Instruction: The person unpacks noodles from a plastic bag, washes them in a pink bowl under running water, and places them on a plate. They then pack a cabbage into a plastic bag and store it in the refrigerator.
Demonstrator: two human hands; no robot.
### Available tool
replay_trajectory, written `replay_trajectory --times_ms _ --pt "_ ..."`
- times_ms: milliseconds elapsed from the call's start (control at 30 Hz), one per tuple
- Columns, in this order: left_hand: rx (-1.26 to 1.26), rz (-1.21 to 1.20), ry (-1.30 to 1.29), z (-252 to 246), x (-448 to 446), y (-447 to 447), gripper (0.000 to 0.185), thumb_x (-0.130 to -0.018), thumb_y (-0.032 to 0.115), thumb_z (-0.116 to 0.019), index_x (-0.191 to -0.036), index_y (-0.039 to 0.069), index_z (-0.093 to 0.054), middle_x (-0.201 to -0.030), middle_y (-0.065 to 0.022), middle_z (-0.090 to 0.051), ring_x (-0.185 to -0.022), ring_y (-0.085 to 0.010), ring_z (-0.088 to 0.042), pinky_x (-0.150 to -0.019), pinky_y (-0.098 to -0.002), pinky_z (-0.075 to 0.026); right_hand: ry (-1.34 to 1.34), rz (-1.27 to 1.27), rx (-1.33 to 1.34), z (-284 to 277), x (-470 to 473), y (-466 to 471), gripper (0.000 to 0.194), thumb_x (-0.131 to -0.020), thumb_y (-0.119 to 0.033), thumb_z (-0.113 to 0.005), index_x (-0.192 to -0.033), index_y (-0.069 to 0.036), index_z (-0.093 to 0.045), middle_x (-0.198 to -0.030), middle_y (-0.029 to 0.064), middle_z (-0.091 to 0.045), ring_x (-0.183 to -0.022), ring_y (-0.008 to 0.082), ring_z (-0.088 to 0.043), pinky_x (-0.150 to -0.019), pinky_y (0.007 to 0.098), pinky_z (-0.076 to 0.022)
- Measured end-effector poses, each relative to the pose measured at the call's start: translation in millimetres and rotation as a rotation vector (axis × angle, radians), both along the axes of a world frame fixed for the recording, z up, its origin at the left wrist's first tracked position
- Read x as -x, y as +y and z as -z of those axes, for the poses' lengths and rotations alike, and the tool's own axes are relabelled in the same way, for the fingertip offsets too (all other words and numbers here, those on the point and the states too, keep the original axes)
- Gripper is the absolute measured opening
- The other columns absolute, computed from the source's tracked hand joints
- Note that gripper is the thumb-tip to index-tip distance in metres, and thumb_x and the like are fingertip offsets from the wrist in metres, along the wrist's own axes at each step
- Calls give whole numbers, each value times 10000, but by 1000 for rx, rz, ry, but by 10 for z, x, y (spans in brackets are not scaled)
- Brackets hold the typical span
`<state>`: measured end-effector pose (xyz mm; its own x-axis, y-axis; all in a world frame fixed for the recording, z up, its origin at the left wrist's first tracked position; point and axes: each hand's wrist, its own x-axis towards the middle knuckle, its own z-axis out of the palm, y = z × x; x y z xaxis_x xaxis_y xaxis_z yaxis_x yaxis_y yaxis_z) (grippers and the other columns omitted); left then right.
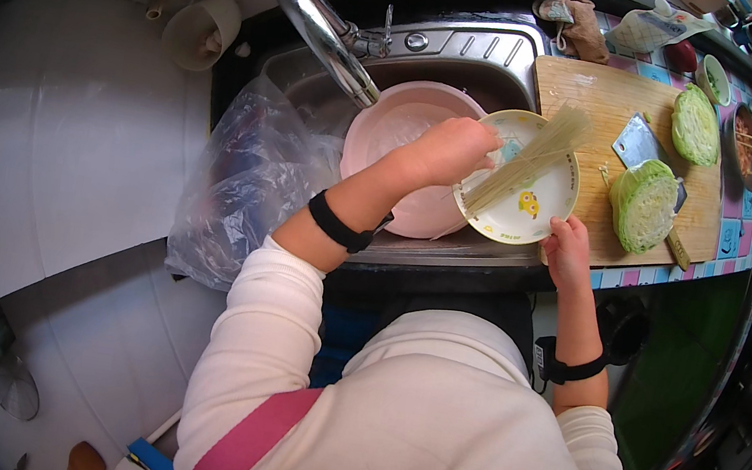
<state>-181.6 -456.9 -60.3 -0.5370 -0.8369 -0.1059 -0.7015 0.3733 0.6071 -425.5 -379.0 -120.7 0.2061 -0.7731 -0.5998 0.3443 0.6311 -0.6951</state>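
Note:
My right hand (566, 253) grips the near right rim of a white plate (544, 219) with yellow cartoon prints. Across the plate lies a bundle of dry, pale vermicelli noodles (530, 161), its far end sticking out past the rim. My left hand (456, 149) is over the plate's left side, fingers curled beside the noodles. Whether it pinches any strands is hard to see. Below and to the left, a pink plastic basin (399, 119) with water in it sits in the steel sink (506, 80). The plate partly overhangs the basin's right edge.
A chrome faucet (324, 37) arches over the basin. On the right, a wooden cutting board (583, 91) holds two cut cabbage pieces (643, 208) (696, 125) and a cleaver (638, 140). A bowl with chopsticks (749, 147) stands beyond; a clear plastic bag (246, 181) hangs left.

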Motion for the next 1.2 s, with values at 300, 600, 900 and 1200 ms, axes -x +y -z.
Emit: replay_trajectory --times_ms 300,600,900,1200 --pt "-199 -615 10 1346 -694 -215 162 -655 124 -625 -790 36 -644 -856 -154 -613 -784 -284 -588 -699 -355 -467 -6 64 27 -112 126 56 243 -809 -57 -447 -1025 47 -490 -917 84 -576 -742 105 -555 -631 218 -445" --pt "-44 -786 -340 2176 -379 3 133 -661 73 -610 -783 20 -610 -860 -183 -557 -873 -332 -543 -752 -404 -449 73 106 -18 -243 255 120 273 -804 -39 -426 -1048 78 -464 -982 138 -564 -846 181 -580 -762 280 -468" --pt "-125 -147 -440 2210 -313 264 114 -682 32 -504 -717 31 -613 -808 -181 -590 -747 -333 -581 -634 -408 -473 13 118 45 -294 198 92 268 -803 -56 -425 -1028 83 -467 -960 135 -563 -834 178 -576 -743 290 -472" --pt "-353 182 -474 1991 -902 533 121 -694 98 -526 -751 60 -626 -780 -171 -600 -735 -342 -579 -653 -415 -452 -45 95 81 -217 184 80 282 -806 -64 -428 -1045 82 -457 -977 141 -560 -850 187 -579 -755 298 -473"
